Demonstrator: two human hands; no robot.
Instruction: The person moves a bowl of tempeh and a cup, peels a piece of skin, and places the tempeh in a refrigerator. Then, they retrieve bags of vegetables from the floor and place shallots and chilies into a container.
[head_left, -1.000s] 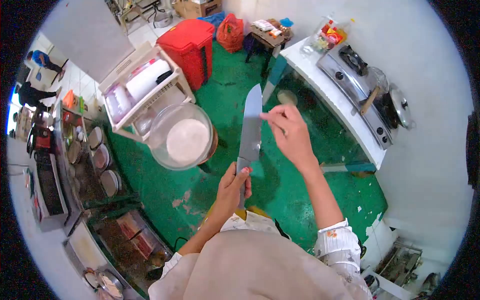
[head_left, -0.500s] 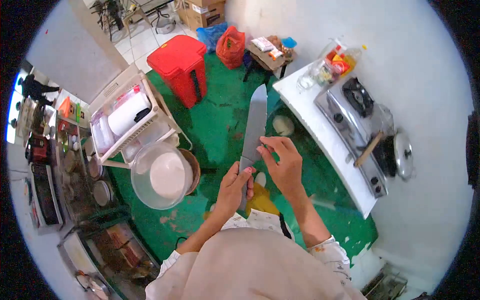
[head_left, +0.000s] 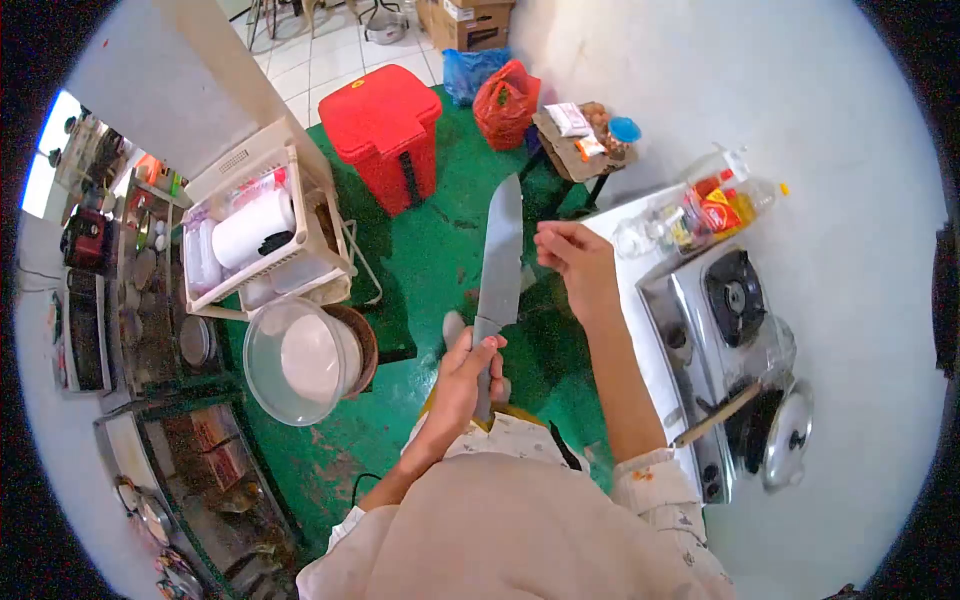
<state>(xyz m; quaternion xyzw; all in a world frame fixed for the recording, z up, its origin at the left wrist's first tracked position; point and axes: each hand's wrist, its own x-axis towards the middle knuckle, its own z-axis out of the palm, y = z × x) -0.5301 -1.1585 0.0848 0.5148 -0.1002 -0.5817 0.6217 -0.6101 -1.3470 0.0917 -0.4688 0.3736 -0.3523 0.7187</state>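
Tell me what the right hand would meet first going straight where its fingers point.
Likely the knife, at its blade, held by the left hand; depth between blade and the right hand is unclear.

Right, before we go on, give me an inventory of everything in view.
Knife: one, grey, upright in the left hand
Tub: one, clear, left, pale contents
Rack: one, cream, behind the tub
Roll: one, white, in the rack
Bin: one, red, beyond the rack
Bags: two, blue and red, beyond the bin
Stool: one, brown top, packets on it
Stove: one, silver, right
Lid: one, silver, by the stove
Bottles: count unclear, beyond the stove
Floor: one, green
Left shelves: crowded, too blurred to count
Hands: two; left on the knife handle, right beside the blade
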